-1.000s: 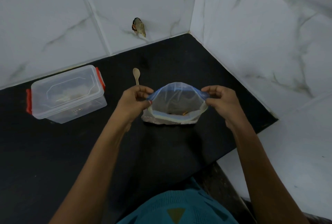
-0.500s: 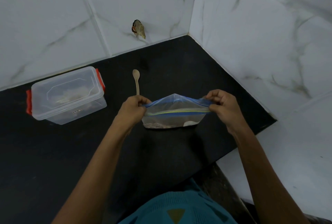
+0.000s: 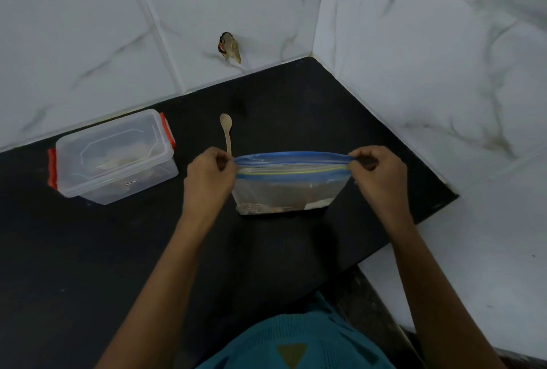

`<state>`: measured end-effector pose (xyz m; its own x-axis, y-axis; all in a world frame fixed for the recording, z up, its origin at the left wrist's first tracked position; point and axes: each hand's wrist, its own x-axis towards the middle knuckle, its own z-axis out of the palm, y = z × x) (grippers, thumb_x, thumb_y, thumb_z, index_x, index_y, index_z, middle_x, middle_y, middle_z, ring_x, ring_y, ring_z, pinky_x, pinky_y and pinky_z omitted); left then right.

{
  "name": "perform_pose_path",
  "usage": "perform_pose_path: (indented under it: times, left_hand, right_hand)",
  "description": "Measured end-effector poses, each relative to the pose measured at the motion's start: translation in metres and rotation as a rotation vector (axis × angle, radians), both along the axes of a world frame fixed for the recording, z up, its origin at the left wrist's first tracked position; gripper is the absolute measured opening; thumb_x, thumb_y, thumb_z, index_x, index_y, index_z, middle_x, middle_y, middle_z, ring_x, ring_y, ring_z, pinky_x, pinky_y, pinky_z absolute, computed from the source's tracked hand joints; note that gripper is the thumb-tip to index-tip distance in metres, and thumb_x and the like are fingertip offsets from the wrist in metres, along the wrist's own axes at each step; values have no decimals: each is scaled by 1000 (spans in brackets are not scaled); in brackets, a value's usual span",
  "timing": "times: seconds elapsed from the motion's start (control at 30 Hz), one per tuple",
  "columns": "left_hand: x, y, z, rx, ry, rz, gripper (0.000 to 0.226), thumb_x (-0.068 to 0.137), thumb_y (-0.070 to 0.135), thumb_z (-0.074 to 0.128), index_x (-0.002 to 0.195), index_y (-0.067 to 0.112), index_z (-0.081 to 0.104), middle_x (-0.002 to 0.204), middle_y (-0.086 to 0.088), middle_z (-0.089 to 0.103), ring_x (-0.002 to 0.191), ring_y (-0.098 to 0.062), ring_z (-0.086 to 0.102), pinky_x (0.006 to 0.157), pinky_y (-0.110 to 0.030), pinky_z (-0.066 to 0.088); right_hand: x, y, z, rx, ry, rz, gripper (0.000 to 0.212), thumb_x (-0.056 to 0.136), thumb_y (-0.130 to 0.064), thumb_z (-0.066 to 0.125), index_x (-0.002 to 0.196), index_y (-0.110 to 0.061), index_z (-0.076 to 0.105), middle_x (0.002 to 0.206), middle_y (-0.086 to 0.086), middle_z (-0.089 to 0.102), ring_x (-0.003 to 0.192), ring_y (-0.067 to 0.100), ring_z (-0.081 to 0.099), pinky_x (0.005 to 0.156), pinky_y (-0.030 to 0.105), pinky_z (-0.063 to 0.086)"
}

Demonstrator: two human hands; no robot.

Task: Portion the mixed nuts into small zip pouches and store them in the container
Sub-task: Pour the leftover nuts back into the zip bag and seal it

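Note:
A clear zip pouch (image 3: pixel 288 188) with a blue zip strip stands upright on the black counter (image 3: pixel 88 250), with mixed nuts lying along its bottom. My left hand (image 3: pixel 208 179) pinches the pouch's top left corner. My right hand (image 3: pixel 377 175) pinches its top right corner, and the top edge is stretched flat between them. A clear plastic container (image 3: pixel 114 157) with red side clips and its lid on sits to the left; pale contents show dimly inside.
A small wooden spoon (image 3: pixel 226 130) lies on the counter just behind my left hand. White marble-look tiled walls (image 3: pixel 414 58) close the corner behind and to the right. A hole (image 3: pixel 229 47) breaks the back tile. The counter edge runs at the lower right.
The pouch mouth, held wide open a second ago, has been pulled flat. My hands moved apart and slightly toward me, stretching the zip strip straight.

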<state>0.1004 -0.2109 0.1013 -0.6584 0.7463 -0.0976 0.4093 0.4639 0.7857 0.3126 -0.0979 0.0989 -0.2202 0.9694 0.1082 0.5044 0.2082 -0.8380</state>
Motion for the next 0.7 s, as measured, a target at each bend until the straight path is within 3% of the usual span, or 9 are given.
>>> perform_pose_path:
  times: [0.13,0.33,0.43,0.53,0.7]
  left_hand:
    - [2,1,-1,11,43,11,13,91,13,52,104,15,55,98,2,55,82,-6,56,64,-15,44]
    - [2,0,-5,-22,40,25,10,88,17,59,97,17,54,93,4,55,72,-1,52,57,-13,39]
    - [2,-2,-6,-14,59,32,9,87,16,59,93,19,52,93,3,56,72,-3,53,60,-14,41]
    - [5,-4,-4,27,67,0,9,88,14,58,92,18,51,90,5,54,74,-3,54,65,-16,45]
    - [6,-4,2,45,87,-52,8,89,12,55,92,14,48,83,5,51,71,-4,53,62,-15,45]
  right_hand:
    - [-1,-2,4,-20,-108,-68,13,86,-9,58,85,-21,55,88,-6,54,80,6,53,71,23,48]
    - [-2,2,4,-163,-58,-73,12,85,-8,60,88,-18,55,89,-6,52,82,7,53,71,22,48]
    - [0,3,3,-221,-40,-74,12,84,-9,63,91,-17,56,93,-1,55,86,10,56,70,20,49]
    - [4,2,6,-255,-42,-65,10,85,-10,61,93,-14,58,82,-6,54,77,8,58,62,18,48]
    - [11,2,15,-306,-36,18,8,87,-7,58,86,-15,55,91,2,58,77,9,60,62,19,51]
